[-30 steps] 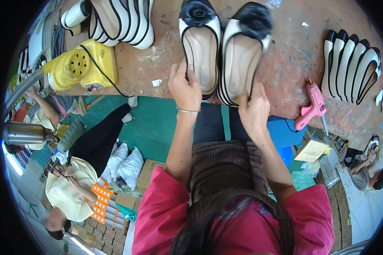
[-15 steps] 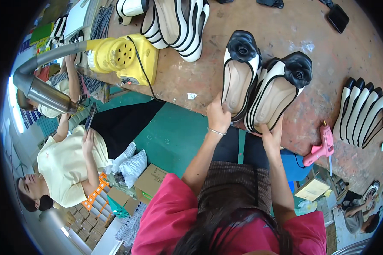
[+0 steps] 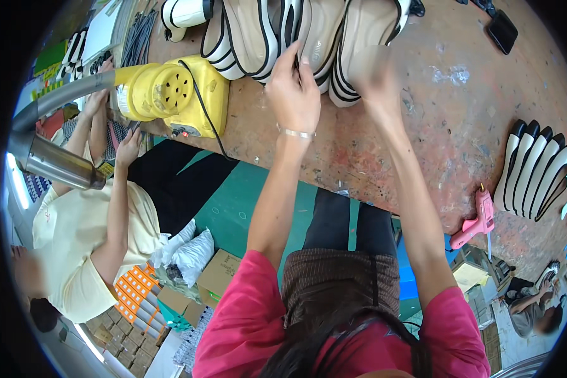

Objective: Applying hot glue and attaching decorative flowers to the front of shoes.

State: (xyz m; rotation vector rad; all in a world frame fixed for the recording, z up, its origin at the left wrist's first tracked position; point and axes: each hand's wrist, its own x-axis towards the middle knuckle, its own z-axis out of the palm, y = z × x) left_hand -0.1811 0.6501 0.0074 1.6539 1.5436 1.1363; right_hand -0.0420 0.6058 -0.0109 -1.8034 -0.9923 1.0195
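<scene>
At the far side of the table, a pair of white flats with black trim, a left shoe (image 3: 322, 47) and a right shoe (image 3: 363, 28), stands beside several similar flats (image 3: 249, 38). My left hand (image 3: 294, 97) is at the left shoe's heel, its forefinger and thumb apart and stretched along that shoe's side. By the right shoe's heel is my right hand (image 3: 376, 79), its fingers smeared by motion, so its hold cannot be made out. The toes of the pair are cut off by the upper edge.
A yellow blower (image 3: 195, 94) with a metal nozzle stands at the table's left edge. On the right lie a pink glue gun (image 3: 479, 220) and a row of striped shoe uppers (image 3: 535, 173). A black square object (image 3: 502, 30) is at the back. A co-worker in a cream shirt (image 3: 88, 239) is at left.
Both hands have moved away from me and left with the pair of flats, from the table's front edge to the row of shoes. My left hand's fingers have spread apart.
</scene>
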